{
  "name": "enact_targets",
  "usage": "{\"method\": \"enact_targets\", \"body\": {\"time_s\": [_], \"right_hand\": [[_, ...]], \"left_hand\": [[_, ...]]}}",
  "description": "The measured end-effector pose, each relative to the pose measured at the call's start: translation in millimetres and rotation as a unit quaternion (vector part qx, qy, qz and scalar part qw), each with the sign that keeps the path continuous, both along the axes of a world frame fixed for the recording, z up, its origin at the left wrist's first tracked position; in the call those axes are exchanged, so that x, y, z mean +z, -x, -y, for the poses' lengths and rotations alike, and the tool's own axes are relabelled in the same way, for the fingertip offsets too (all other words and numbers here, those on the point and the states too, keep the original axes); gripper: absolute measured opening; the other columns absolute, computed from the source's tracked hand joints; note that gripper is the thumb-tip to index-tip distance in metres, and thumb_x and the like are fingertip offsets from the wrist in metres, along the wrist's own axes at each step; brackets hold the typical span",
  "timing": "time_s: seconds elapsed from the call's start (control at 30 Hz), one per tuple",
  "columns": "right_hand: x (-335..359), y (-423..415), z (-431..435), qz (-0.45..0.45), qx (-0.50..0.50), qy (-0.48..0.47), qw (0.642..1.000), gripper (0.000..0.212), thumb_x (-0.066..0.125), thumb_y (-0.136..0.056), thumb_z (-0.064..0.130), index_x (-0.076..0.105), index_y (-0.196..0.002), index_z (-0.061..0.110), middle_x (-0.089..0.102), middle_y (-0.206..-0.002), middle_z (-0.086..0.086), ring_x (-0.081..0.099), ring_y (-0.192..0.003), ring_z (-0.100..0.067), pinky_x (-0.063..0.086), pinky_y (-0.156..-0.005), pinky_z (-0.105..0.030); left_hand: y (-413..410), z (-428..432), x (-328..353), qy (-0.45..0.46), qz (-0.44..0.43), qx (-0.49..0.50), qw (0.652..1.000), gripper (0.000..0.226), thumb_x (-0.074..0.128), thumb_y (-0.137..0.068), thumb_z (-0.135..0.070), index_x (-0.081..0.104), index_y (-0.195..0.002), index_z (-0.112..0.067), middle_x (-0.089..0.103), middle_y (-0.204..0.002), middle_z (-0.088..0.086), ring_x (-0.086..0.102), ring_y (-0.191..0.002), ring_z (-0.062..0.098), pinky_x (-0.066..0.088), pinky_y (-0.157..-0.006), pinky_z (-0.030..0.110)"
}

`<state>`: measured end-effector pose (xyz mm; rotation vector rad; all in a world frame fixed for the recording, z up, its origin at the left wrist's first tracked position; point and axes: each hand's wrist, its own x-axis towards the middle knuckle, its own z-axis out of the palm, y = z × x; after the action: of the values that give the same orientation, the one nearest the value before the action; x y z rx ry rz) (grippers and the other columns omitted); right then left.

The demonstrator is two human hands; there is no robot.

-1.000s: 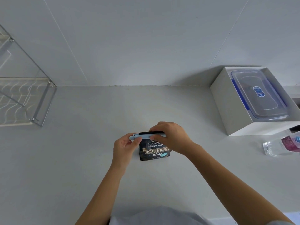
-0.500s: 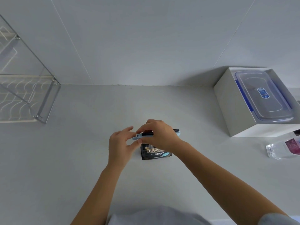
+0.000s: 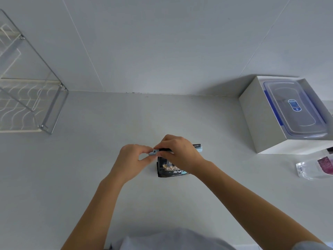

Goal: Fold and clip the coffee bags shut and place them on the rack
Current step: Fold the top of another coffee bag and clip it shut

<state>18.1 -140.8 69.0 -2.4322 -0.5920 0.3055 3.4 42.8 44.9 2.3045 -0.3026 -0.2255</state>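
Observation:
A small black coffee bag (image 3: 168, 170) with gold lettering lies on the white counter, its top folded over. A pale blue clip (image 3: 199, 149) runs across the folded top, its ends sticking out on both sides. My right hand (image 3: 180, 154) covers the middle of the clip and the bag's top, fingers pressed down on them. My left hand (image 3: 132, 160) pinches the clip's left end (image 3: 153, 152) between thumb and fingers. The wire rack (image 3: 32, 98) stands at the far left against the wall.
A white box (image 3: 259, 120) holding a clear lidded container (image 3: 295, 109) with blue clasps sits at the right. A clear pouch with a purple label (image 3: 317, 167) lies in front of it.
The clip has slid to the right along the folded top, and its right end now sticks out past my right hand. My left hand has closed on the clip's left end.

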Motion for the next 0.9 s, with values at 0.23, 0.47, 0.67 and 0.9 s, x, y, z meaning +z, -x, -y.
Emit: {"method": "enact_targets", "body": {"time_s": [0.23, 0.47, 0.67, 0.9], "right_hand": [[3.8, -0.9, 1.6, -0.025, -0.006, -0.003, 1.000, 0.027, 0.064, -0.082, 0.046, 0.072, -0.096, 0.024, 0.067, -0.087, 0.002, 0.060, -0.077, -0.015, 0.048, -0.065, -0.030], [2.1, 2.0, -2.9, -0.037, -0.022, -0.013, 0.999, 0.018, 0.068, -0.082, 0.036, 0.071, -0.090, 0.021, 0.066, -0.084, 0.001, 0.057, -0.075, -0.016, 0.043, -0.063, -0.028], [4.6, 1.7, -10.9, -0.053, -0.014, -0.004, 0.998, 0.016, 0.068, -0.083, 0.029, 0.070, -0.090, 0.015, 0.063, -0.086, -0.004, 0.057, -0.077, -0.020, 0.047, -0.068, -0.034], [3.0, 3.4, -13.5, -0.042, -0.018, -0.014, 0.999, 0.016, 0.069, -0.081, 0.025, 0.063, -0.084, 0.011, 0.060, -0.084, -0.003, 0.055, -0.075, -0.021, 0.044, -0.066, -0.035]], "left_hand": [[-5.5, 1.0, 5.7, -0.095, 0.077, -0.033, 0.992, 0.022, 0.061, -0.083, -0.043, 0.073, -0.087, -0.025, 0.072, -0.081, -0.008, 0.059, -0.078, 0.011, 0.030, -0.105, 0.039], [-3.1, -1.3, 15.6, -0.099, 0.021, -0.081, 0.992, 0.030, 0.051, -0.087, -0.049, 0.072, -0.083, -0.027, 0.058, -0.058, -0.004, 0.054, -0.062, 0.017, 0.035, -0.101, 0.032], [1.6, -5.8, 14.2, -0.070, 0.027, -0.094, 0.993, 0.023, 0.056, -0.089, -0.035, 0.067, -0.075, -0.021, 0.053, -0.057, -0.007, 0.050, -0.061, 0.016, 0.039, -0.097, 0.036], [6.5, -3.9, 18.2, -0.068, -0.084, -0.073, 0.992, 0.027, 0.042, -0.095, -0.026, 0.068, -0.091, -0.020, 0.066, -0.084, 0.009, 0.059, -0.082, 0.024, 0.047, -0.076, 0.043]]}}
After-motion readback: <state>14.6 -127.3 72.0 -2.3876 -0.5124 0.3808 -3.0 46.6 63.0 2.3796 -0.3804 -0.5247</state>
